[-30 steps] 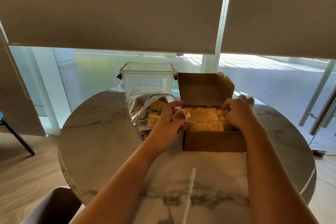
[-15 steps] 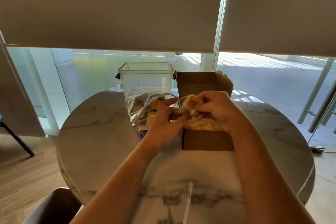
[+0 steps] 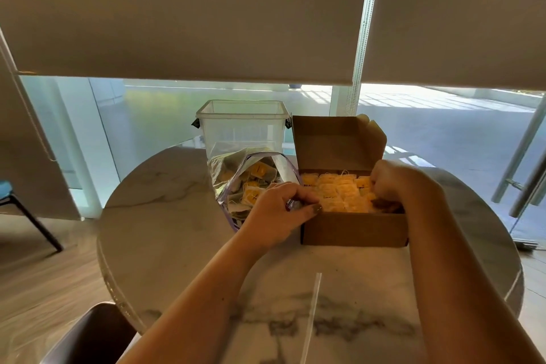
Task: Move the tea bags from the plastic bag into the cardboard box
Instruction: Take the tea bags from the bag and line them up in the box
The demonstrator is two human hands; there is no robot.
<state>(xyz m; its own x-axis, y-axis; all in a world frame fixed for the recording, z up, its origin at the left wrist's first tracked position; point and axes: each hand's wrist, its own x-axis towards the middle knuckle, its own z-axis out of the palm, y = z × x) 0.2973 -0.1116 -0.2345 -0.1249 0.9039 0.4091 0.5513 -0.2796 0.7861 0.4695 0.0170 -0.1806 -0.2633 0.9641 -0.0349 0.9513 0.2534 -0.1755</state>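
Most of the cardboard box (image 3: 354, 227) floor is already covered: packed rows of yellow-tagged tea bags (image 3: 339, 193) fill it from the left wall across to the right hand. By that reading the job is well past halfway, perhaps near its last stretch.

Still to move: a loose heap of tea bags, tags and strings showing, inside the plastic bag (image 3: 248, 186). The bag lies open-mouthed at about 9 o'clock of the box, just beside it, on the marble bench (image 3: 165, 216). The count is not readable; a fair number remain.

Right hand (image 3: 393, 183): fingers curled down into the right end of the box, among the bags at its 3 o'clock side. Whether it grips a bag or only presses the rows flat cannot be told.

Left hand (image 3: 277, 213): at the box's near-left corner, between bag mouth and box. Fingers curled; something purple-edged shows under them, likely the bag's rim, but the grasp is not certain.

Clear plastic tub (image 3: 242, 127) at 12 o'clock of the bag, lid off. Box lid (image 3: 334, 142) stands upright at the back.

Room in the box looks tight; remaining bags may need stacking.
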